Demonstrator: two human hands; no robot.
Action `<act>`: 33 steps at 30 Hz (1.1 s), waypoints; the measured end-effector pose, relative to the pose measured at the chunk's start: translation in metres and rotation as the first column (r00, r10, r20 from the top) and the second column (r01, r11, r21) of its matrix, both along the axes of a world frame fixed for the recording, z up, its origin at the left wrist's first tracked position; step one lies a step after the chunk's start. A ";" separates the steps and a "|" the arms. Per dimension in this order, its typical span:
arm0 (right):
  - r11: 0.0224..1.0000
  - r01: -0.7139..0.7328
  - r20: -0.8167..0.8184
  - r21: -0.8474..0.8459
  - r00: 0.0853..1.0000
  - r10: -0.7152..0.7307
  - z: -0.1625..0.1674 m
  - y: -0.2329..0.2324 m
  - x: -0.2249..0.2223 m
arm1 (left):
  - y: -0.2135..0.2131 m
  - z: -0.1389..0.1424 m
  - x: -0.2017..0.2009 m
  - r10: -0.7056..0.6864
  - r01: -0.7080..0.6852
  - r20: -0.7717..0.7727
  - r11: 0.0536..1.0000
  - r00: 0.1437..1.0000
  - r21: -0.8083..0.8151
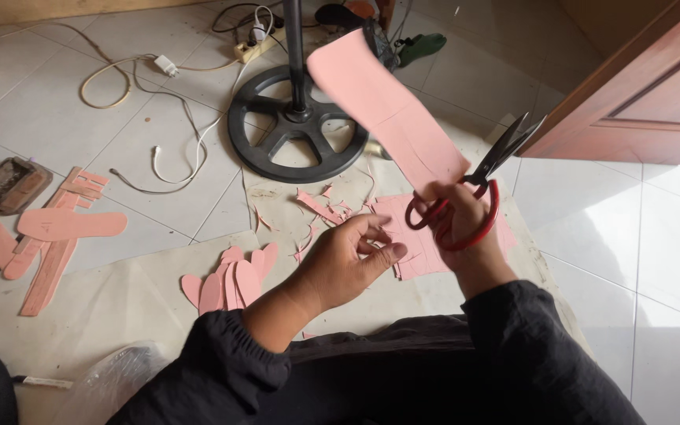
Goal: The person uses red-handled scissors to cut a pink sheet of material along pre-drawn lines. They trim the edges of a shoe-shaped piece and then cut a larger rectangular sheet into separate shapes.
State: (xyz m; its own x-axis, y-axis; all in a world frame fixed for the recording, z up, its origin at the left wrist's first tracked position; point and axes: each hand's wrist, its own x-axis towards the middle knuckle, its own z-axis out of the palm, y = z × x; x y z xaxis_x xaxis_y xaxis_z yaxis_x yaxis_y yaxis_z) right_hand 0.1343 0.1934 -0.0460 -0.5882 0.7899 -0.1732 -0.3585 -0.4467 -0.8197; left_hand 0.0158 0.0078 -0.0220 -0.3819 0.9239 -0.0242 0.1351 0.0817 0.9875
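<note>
Here the pink sheet (387,110) slants from the upper middle of the frame down to the right hand (462,216), whose grip pinches its lower end together with the red-handled scissors (474,189); the blades point up right, slightly parted. The left hand (352,260), just left of it at centre, is half curled and holds nothing. One flat pink piece (419,236) lies under both hands on the floor (639,260). Several cut soles (230,279) fan out lower left of centre; one larger sole (68,224) rests on strips at far left. One black fan base (297,126) stands above.
</note>
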 end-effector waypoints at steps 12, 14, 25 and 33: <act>0.921 -0.297 0.311 0.252 0.926 0.213 0.020 -0.046 -0.003 | 0.014 -0.014 -0.030 0.142 -0.275 0.510 0.942 0.848 0.194; 0.884 -0.353 0.394 0.305 0.892 0.221 0.023 -0.047 -0.003 | 0.016 -0.011 -0.038 0.178 -0.340 0.523 0.912 0.833 0.230; 0.795 -0.484 0.602 0.366 0.775 0.195 0.036 -0.083 -0.029 | 0.029 0.005 -0.051 0.201 -0.488 0.600 0.794 0.774 0.363; 0.696 -0.583 0.667 0.419 0.718 0.199 0.040 -0.091 -0.032 | 0.028 0.012 -0.045 0.302 -0.551 0.601 0.785 0.740 0.284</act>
State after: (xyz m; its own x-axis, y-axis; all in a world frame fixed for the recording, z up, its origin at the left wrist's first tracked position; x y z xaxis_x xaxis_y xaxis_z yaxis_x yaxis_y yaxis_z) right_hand 0.1024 0.1029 -0.0057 -0.8165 0.5522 -0.1683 0.3157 0.1829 -0.9311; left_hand -0.0290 0.0358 -0.0101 -0.7822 0.6228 0.0150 -0.3257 -0.4294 0.8423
